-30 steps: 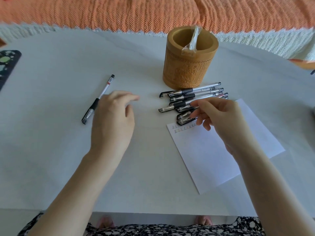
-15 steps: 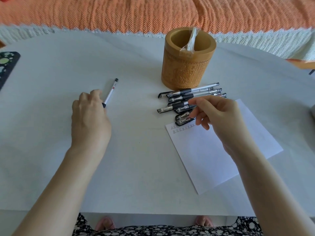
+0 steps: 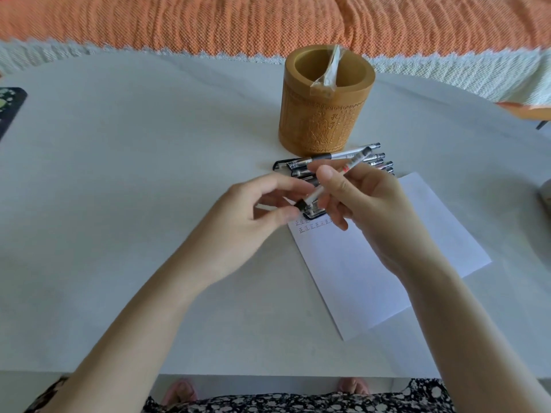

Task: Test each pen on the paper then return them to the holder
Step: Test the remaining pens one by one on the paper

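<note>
The left hand [image 3: 253,213] and right hand [image 3: 372,210] are bare, like both forearms [image 3: 149,308]. A black garment [image 3: 298,405] with small white flowers covers the lap; two blurred pinkish foot shapes [image 3: 179,393] show beyond it

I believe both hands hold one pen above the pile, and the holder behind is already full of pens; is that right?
Not quite. The head view shows no pens standing in the holder; only a clear wrapper sticks out of it. The rest stands: the left hand and right hand both hold one pen above the pile.
</note>
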A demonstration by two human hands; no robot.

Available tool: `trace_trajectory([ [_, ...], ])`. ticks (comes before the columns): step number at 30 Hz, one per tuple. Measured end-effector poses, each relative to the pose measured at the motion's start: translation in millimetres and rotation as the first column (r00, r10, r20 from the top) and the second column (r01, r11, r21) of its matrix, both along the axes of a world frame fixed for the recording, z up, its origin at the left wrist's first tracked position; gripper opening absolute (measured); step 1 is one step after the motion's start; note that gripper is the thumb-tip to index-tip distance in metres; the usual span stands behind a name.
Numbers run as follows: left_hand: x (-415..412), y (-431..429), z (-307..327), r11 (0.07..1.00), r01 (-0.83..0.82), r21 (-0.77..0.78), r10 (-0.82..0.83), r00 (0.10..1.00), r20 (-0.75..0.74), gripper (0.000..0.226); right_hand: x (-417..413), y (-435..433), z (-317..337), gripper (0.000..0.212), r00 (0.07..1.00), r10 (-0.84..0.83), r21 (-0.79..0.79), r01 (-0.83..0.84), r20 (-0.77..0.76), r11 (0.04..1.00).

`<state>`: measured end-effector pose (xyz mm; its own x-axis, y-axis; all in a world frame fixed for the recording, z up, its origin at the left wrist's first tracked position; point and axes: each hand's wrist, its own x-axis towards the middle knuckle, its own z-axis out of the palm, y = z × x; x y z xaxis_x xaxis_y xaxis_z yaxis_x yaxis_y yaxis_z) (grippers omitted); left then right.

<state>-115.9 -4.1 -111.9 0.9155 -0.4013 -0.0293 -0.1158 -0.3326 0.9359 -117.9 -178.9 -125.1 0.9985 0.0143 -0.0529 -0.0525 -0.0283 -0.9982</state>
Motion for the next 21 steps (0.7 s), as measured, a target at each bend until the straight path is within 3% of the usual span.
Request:
trace_trajectory([
  [3,-1.2,-2.6,-2.8,0.999,-0.002,-0.039,0.000,0.999,-0.047,0.024,-0.5,-1.6,1.1,0.036,0.999,-0.021,0.059,0.019,0.026,0.998],
  [7,-4.9,-5.8,-4.9,1.000,-0.022,0.012,0.023,0.998,-0.056,0.014,-0.9,-1.8,-0.2,0.037,0.998,-0.040,0.065,0.037,0.046,0.997],
  [13,-8.2,-13.3,-6.5,0.994,-0.023,0.105,0.024,1.000,-0.011,0.016,-1.8,-1.4,-1.5,0.026,0.993,-0.099,0.056,0.095,0.068,0.994],
  [21,-14.0,-25.2,-8.4,0.987,-0.084,0.137,0.067,0.990,0.127,0.023,-3.4,-3.7,1.5,0.034,0.992,-0.115,0.049,0.112,0.047,0.992],
])
